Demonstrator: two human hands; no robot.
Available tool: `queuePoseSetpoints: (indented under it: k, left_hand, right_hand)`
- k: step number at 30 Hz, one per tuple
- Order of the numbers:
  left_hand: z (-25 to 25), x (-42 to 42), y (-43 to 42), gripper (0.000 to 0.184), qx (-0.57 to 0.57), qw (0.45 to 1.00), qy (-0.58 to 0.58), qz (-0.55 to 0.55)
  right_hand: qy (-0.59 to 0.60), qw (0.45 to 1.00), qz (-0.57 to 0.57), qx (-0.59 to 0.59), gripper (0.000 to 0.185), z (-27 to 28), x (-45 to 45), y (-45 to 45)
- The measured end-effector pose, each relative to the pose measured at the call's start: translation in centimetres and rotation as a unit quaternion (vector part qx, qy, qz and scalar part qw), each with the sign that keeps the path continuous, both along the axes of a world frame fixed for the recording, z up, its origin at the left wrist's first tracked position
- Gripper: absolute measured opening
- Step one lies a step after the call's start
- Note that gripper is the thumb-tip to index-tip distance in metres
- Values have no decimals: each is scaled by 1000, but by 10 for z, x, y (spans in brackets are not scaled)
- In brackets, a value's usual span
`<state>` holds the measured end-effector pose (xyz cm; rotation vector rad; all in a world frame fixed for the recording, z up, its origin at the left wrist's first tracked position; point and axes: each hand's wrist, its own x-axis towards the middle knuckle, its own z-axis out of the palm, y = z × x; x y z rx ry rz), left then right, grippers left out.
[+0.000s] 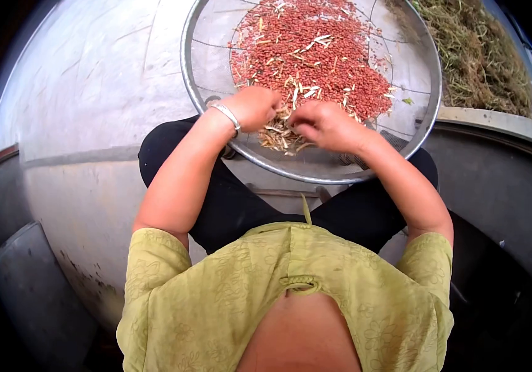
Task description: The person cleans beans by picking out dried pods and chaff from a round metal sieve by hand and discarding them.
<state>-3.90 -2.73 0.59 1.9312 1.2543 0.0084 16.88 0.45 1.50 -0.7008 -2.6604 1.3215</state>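
Observation:
A round sieve (187, 53) with a metal rim and a see-through mesh rests over my knees. Small red beans (315, 62) are spread across it, mixed with pale dry pod pieces (310, 91). A small heap of brownish husks (281, 137) lies at the near side of the sieve. My left hand (254, 107), with a bracelet (227, 118) on its wrist, is closed at the heap's left edge. On the other side, my right hand (330, 126) has its fingers curled down at the husks. Whatever the fingertips of either hand hold is hidden.
A pile of dried plant stalks (480, 59) lies at the upper right behind a low ledge (495, 119). Pale concrete floor (92, 80) extends to the left. A grey panel-like object (36, 291) stands at the lower left. Part of a wooden stool-like bar (284, 193) shows below the sieve.

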Motion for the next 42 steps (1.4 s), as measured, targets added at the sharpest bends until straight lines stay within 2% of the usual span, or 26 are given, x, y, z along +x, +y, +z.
queuePoseSetpoints:
  k: [2,3,4,6,7,14,17,20,22,24,28,36,38,42]
  left_hand:
    - [6,-12,3,13,44,995,-4,85]
    - [8,-15,3,13,65,994,20,90]
    - [6,-16,3,13,63,993,19,93]
    - [1,-20,5,13,86,990,72,81]
    - [0,-21,6,13,84,990,73,84]
    - [-2,-27,12,14,130,984,51,113]
    - [-2,-26,10,14,130,984,59,110]
    - [3,-22,10,15,123,984,78,107]
    - [5,-22,11,15,137,983,66,99]
    - [3,-23,14,15,130,984,67,100]
    - [2,-22,13,16,112,986,65,107]
    - [3,-14,17,17,90,989,66,99]
    - [3,-13,17,18,88,990,55,97]
    - [6,-12,18,18,90,991,40,93]
  right_hand:
    - [-36,991,-124,-34,25,8,5,4]
    - [-69,989,-131,-20,36,6,10,9]
    - [-70,989,-127,-22,36,4,9,7]
    - [-89,976,-153,126,49,-2,7,3]
    - [-101,975,-135,148,54,-5,1,0]
    - [-2,997,7,80,34,-7,-31,-31]
    - [0,995,-13,99,34,3,-32,-28]
    - [-13,981,-81,175,37,-9,-40,-15]
    - [-53,980,-67,177,38,-9,-46,-15]
    - [-65,983,49,165,43,-12,-51,-20]
    - [3,979,108,173,38,-2,-35,-37]
    - [-46,972,155,169,38,2,-15,-33]
    - [15,971,161,179,38,-10,-17,-32]
    - [24,974,159,159,38,-17,-15,-32]
